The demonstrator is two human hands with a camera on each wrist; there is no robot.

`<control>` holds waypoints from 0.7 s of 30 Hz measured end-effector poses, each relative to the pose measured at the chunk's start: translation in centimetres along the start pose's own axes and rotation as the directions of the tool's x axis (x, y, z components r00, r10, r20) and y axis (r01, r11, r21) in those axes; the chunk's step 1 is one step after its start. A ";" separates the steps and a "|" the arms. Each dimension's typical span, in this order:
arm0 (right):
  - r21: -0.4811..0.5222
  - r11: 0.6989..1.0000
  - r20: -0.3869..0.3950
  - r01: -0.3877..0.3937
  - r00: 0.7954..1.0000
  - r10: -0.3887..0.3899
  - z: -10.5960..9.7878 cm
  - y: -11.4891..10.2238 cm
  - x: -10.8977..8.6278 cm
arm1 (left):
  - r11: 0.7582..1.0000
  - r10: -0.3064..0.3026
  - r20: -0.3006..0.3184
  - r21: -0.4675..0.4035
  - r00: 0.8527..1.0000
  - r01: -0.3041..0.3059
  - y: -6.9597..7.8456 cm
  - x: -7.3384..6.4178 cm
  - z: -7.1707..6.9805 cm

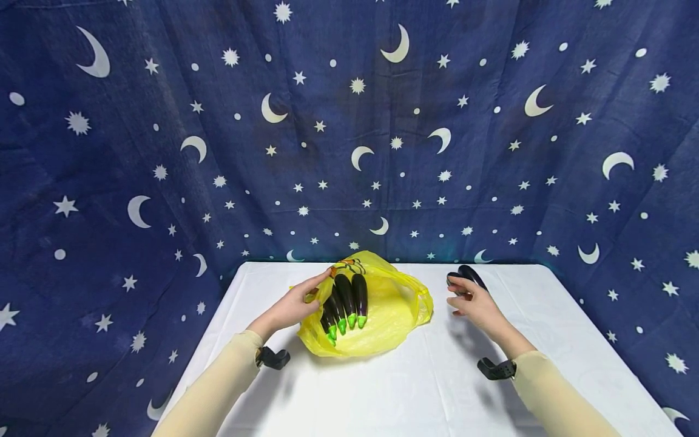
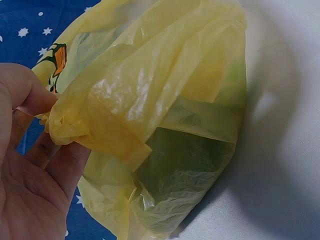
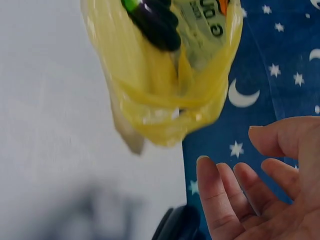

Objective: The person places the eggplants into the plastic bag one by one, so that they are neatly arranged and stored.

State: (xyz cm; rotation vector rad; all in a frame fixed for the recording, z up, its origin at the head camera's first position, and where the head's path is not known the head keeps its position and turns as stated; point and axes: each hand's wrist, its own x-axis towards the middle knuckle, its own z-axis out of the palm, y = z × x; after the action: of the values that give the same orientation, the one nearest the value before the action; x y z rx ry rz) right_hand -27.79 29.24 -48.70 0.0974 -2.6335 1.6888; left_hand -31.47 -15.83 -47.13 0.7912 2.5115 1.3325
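1. One blue curtain [image 1: 327, 130], moons and stars all over it, filling everything beyond the left hand [image 1: 292, 306] and the right hand [image 1: 482, 311].
2. One white-covered table [image 1: 393, 400], spread out beneath both hands.
3. Two pale sleeves [image 1: 221, 379], one behind each hand.
4. One yellow bag [image 1: 390, 321], mouth gaping, sitting just to the right of the left grip, well apart from the right hand.
5. Two hands in play: the left has a narrow grip, thumb and fingers pinching the bag's gathered edge; the right holds nothing, thumb apart from gently bent fingers.
6. At least four eggplants [image 1: 346, 294] inside the bag, green ends nearer the person, just right of the left grip; a fifth, I can't tell. From the left wrist, yellow film veils the contents.
7. Seemingly two dark eggplants [image 1: 474, 277] outside, just beyond the right hand, which partly blocks them.
8. Two black wrist devices [image 1: 273, 358], one behind each hand.
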 end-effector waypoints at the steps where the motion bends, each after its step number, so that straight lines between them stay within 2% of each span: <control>1: 0.001 1.000 -0.007 -0.009 1.000 0.009 -0.4 0.2 0.0 | 1.000 -0.002 -0.001 0.002 1.000 0.002 0.0 0.0 0.0; 11: -0.016 0.994 -0.072 -0.105 0.992 0.104 -3.7 1.9 0.3 | 1.000 -0.008 -0.001 0.005 1.000 0.008 0.0 0.0 0.0; 21: -0.145 0.984 -0.123 -0.108 0.988 0.090 -6.0 3.5 0.7 | 1.000 -0.021 -0.006 0.008 1.000 0.021 -0.1 0.0 0.0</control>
State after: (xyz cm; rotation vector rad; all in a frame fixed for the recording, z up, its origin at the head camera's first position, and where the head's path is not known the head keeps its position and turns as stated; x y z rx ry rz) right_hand -28.81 36.15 -49.31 -0.1317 -2.7081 1.4635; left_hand -31.54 -15.84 -47.19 0.7613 2.5243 1.3208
